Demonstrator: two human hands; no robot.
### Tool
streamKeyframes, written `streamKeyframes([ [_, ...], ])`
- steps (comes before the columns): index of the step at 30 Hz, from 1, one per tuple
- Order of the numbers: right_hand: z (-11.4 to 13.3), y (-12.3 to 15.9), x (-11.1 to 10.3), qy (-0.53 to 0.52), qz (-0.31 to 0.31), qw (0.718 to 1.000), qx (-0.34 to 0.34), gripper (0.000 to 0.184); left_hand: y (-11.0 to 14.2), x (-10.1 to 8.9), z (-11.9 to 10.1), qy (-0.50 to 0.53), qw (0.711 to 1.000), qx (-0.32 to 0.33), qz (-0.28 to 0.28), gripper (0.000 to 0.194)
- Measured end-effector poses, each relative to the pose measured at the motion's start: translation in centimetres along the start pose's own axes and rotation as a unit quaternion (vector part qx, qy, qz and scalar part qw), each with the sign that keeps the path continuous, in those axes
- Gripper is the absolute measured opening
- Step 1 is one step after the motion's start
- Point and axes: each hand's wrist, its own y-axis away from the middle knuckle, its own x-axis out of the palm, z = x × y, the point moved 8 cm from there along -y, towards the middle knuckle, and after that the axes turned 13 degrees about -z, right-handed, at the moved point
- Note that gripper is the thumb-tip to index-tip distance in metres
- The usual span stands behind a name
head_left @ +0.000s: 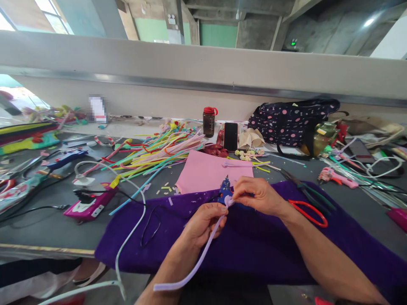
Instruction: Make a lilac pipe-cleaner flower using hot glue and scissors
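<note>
A lavender pipe cleaner point(203, 256) runs down from my fingers and bends off to the lower left. Its upper end is curled into a small lavender bunch point(228, 201). My left hand point(205, 222) is closed on the stem just below that bunch, thumb on top. The fingertips of my right hand point(256, 195) pinch the bunch from the right, partly covering it. Right behind the bunch, a blue glue gun point(225, 188) rests with its nozzle pointing away; my right hand hides part of it. Below both hands lies a purple cloth point(254, 254).
Pink foam sheet point(200, 169) lies ahead, with a heap of coloured pipe cleaners point(159, 152) behind it. Pliers point(311, 192) and red-handled scissors point(308, 214) sit at right. A white cable point(127, 245) trails from a magenta power strip point(92, 203) at left. A bottle point(209, 123) stands behind.
</note>
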Motion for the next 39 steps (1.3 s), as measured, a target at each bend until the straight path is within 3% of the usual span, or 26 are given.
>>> streamKeyframes([
  [14,0.86,0.20,0.57,0.085,0.025,0.994,-0.062,0.008,0.38,0.26,-0.31,-0.029,0.999,0.012,0.009,0.010],
  [39,0.64,0.25,0.92,0.136,0.049,0.986,-0.081,0.011,0.55,0.37,-0.48,-0.041,0.999,0.022,0.003,0.013],
])
